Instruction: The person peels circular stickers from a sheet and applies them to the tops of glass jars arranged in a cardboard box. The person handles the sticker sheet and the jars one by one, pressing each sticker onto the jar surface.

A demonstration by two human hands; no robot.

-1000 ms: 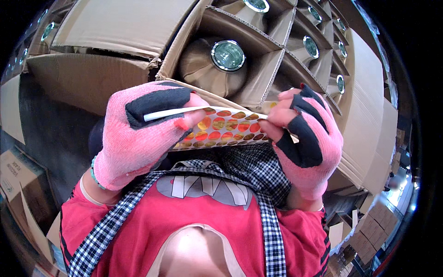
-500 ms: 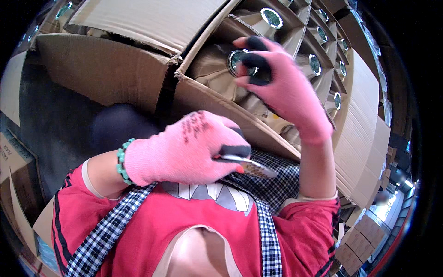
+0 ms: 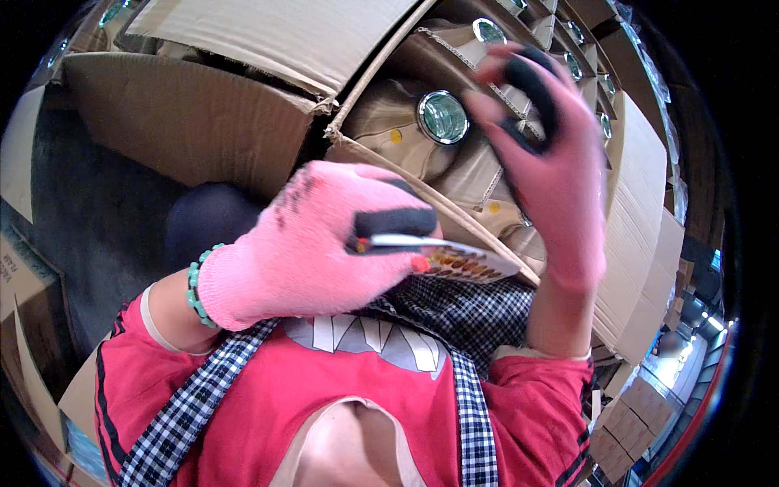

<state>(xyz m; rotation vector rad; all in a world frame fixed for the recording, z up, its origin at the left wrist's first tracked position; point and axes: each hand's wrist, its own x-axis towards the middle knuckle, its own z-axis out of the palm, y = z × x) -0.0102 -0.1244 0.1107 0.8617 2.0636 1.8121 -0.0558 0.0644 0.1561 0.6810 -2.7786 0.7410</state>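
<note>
My left hand [image 3: 324, 235], in a pink glove with black fingertips, pinches a white sheet of small yellow-brown round stickers [image 3: 475, 264] in front of my chest. Above the carton's near side is my right hand [image 3: 560, 154], gloved alike and blurred, with thumb and fingers apart and nothing visible between them. Beside its fingertips, apart from them, lies a tan bottle [image 3: 381, 114] with a silver-rimmed greenish mouth and a yellow dot on its shoulder. Another yellow dot marks a neighbouring bottle [image 3: 479, 191]. Both are in the open carton [image 3: 406, 178], which cardboard dividers split into cells.
More silver-rimmed bottles [image 3: 488, 31] fill the carton's farther cells. Open flaps stand out, one on the right [image 3: 629, 219] and one on the left [image 3: 187, 114]. A closed brown box [image 3: 28, 276] is at far left, and stacked cartons [image 3: 637, 418] are at lower right.
My right hand has moved right, away from the near bottle's mouth. A yellow dot now shows on that bottle. My left hand has risen slightly, tilting the sticker sheet.
</note>
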